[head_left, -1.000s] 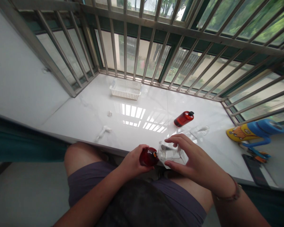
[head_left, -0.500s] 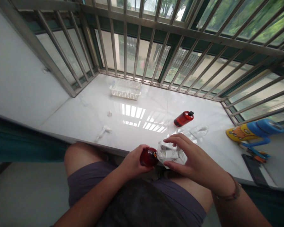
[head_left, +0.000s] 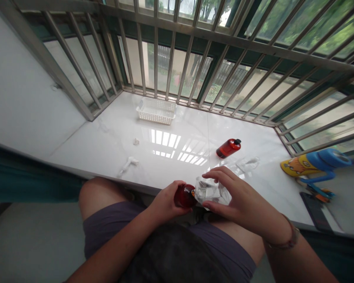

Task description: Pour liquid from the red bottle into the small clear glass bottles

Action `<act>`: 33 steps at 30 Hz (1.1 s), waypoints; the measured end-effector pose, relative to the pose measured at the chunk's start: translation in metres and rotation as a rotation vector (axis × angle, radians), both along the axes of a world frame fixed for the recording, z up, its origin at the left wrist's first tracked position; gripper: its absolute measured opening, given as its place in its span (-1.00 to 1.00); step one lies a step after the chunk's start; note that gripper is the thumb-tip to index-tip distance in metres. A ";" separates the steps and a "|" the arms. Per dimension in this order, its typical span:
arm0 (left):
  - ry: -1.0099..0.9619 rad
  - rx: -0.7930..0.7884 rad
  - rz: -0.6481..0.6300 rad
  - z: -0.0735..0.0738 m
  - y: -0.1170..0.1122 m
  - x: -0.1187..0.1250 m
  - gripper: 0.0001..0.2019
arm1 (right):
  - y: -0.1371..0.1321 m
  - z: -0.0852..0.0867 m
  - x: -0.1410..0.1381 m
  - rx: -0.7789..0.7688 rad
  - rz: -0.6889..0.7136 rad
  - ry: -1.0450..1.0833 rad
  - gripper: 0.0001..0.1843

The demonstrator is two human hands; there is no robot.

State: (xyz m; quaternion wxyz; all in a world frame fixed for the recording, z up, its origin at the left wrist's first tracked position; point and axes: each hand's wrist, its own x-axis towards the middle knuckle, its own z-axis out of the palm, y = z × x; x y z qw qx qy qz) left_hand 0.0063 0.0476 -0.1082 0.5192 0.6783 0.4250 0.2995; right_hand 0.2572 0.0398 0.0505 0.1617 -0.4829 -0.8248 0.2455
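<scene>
Low over the counter's front edge, my left hand (head_left: 162, 203) wraps round a dark red see-through bottle (head_left: 183, 196) whose neck points right. Small orange and black parts show at that neck. Against it lies a crumpled clear plastic bag (head_left: 210, 192), cupped between the thumb and bent fingers of my right hand (head_left: 238, 194). Something pale is inside the bag, too unclear to name. Beyond my right hand a second red bottle (head_left: 228, 148) with a black cap lies on the counter, and a piece of clear plastic wrap (head_left: 247, 164) is close by.
A white perforated basket (head_left: 156, 116) stands near the window bars. White crumpled scraps (head_left: 131, 163) lie at left. On the right are a yellow and blue drinking bottle (head_left: 315, 162), a dark phone-like slab (head_left: 317, 212) and an orange and blue item (head_left: 324, 193).
My right hand and the plastic bag have shifted very slightly left. Both hands keep their hold, and the view has moved a little.
</scene>
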 end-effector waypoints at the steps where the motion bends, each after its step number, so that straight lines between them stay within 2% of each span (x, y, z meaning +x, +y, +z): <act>1: -0.004 -0.001 -0.003 0.000 0.000 0.000 -0.20 | 0.000 0.000 0.000 0.000 0.000 -0.001 -0.44; 23: -0.016 0.013 -0.008 -0.004 0.001 0.002 -0.18 | 0.002 -0.003 0.005 -0.035 -0.020 0.028 -0.43; 28: -0.032 -0.007 -0.004 -0.003 0.001 0.001 -0.19 | -0.001 -0.024 0.020 -0.132 -0.121 0.186 -0.44; 33: -0.033 -0.009 -0.005 -0.003 0.000 0.000 -0.17 | -0.011 -0.058 0.034 -0.352 -0.264 0.480 -0.43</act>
